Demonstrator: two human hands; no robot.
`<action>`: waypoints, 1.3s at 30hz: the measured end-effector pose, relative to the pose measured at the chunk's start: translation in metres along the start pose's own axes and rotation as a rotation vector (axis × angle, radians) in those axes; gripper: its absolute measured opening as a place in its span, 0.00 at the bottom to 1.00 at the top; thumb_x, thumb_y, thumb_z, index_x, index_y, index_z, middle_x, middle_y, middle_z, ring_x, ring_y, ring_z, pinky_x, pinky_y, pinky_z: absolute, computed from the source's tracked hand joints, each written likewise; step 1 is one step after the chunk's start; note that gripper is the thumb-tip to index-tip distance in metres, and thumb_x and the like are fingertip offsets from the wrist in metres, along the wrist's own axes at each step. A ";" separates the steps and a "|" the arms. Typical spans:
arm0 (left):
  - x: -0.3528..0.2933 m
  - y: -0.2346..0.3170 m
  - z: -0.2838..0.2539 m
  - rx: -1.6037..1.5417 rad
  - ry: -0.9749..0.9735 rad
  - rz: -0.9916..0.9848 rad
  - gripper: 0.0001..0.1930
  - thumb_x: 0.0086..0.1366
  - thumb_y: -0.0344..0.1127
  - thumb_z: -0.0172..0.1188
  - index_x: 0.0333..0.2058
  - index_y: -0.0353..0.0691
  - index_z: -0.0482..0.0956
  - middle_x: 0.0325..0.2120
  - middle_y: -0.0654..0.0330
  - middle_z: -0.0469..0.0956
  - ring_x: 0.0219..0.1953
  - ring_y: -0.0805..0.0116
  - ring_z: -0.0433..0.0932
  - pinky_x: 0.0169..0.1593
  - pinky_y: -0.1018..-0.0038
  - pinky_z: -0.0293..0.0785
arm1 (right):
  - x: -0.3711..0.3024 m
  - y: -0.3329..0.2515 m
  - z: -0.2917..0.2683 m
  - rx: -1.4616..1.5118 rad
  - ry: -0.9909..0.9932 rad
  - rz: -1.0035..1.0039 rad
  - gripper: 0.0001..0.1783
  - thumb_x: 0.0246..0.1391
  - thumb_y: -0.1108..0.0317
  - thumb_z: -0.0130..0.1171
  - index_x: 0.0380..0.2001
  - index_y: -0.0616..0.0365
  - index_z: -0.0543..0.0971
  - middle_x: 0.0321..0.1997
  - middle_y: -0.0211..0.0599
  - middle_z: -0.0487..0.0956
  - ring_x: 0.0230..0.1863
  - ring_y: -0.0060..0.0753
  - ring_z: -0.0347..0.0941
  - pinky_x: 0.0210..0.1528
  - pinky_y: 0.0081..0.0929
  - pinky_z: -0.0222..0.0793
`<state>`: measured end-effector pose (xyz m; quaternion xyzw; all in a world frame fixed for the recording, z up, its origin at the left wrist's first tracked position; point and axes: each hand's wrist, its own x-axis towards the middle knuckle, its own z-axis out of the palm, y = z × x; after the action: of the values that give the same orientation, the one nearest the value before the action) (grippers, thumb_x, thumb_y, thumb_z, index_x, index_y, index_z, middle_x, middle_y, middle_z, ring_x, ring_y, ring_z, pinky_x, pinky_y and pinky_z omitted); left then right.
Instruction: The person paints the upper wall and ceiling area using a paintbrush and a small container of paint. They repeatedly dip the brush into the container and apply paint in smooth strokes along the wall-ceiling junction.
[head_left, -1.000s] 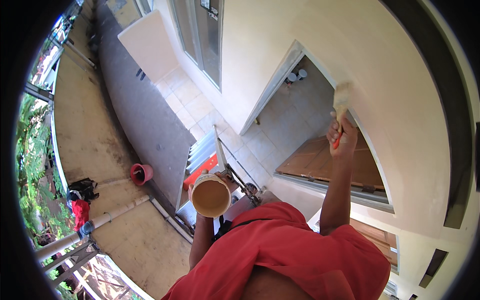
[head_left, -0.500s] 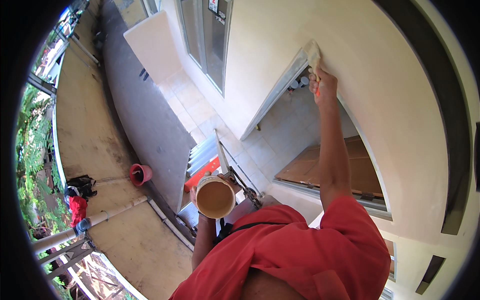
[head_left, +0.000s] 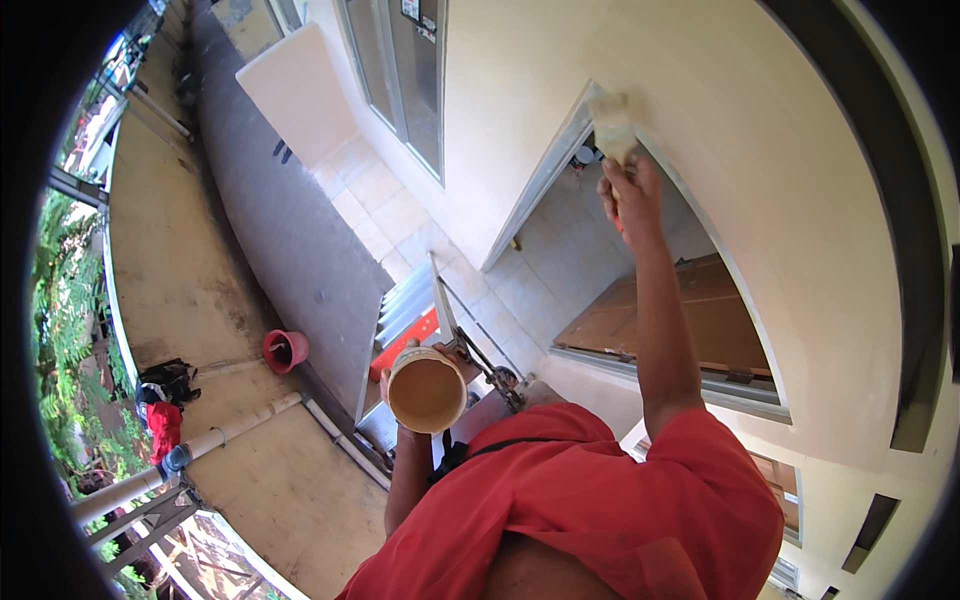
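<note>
My right hand [head_left: 634, 192] reaches up and grips a paintbrush [head_left: 612, 125] by its orange-tipped handle. The wide, pale bristles are smeared by motion, near the upper corner of the white door frame [head_left: 548, 190] and the cream wall [head_left: 760, 170] beside it. Low in front of my body, my left hand [head_left: 387, 385] holds a round paint tub [head_left: 428, 392] tilted so its tan inside shows. Most of that hand's fingers are hidden behind the tub. A metal stepladder [head_left: 410, 305] with an orange-red step stands just beyond the tub.
A pink bucket [head_left: 287, 350] stands at left by a low wall [head_left: 180, 260]. Black and red cloth [head_left: 163, 415] lies near a pipe [head_left: 235, 425]. Below the opening is a brown wooden panel [head_left: 680, 320]; a window [head_left: 405, 80] is set in the wall farther off.
My right hand has moved slightly left and down with the paintbrush, whose bristles now look blurred and turned leftward. The tub in my left hand stays nearly in place.
</note>
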<state>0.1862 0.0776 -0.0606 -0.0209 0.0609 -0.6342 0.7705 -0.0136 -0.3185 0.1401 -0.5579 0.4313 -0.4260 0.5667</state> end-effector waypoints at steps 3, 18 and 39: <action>0.002 0.004 -0.010 -0.004 -0.066 -0.006 0.40 0.74 0.67 0.55 0.76 0.53 0.63 0.72 0.39 0.64 0.73 0.32 0.66 0.63 0.30 0.75 | 0.061 -0.002 0.011 -0.010 -0.043 0.067 0.14 0.68 0.69 0.65 0.46 0.65 0.72 0.26 0.35 0.76 0.16 0.21 0.67 0.16 0.23 0.60; 0.000 -0.003 -0.005 0.022 0.031 0.040 0.40 0.73 0.69 0.52 0.74 0.50 0.67 0.67 0.39 0.69 0.69 0.35 0.69 0.66 0.36 0.73 | -0.008 -0.007 -0.080 0.374 0.286 0.183 0.10 0.67 0.70 0.66 0.39 0.64 0.76 0.28 0.37 0.77 0.18 0.23 0.68 0.18 0.23 0.60; 0.001 0.005 -0.016 0.040 -0.066 -0.004 0.42 0.73 0.57 0.65 0.77 0.48 0.58 0.72 0.38 0.62 0.73 0.31 0.64 0.59 0.29 0.80 | -0.009 0.013 -0.080 0.422 0.273 0.171 0.20 0.73 0.55 0.62 0.46 0.66 0.80 0.27 0.29 0.74 0.20 0.19 0.64 0.21 0.21 0.57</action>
<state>0.1894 0.0779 -0.0767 -0.0267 0.0228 -0.6357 0.7712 -0.0930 -0.3305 0.1272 -0.3262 0.4509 -0.5285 0.6411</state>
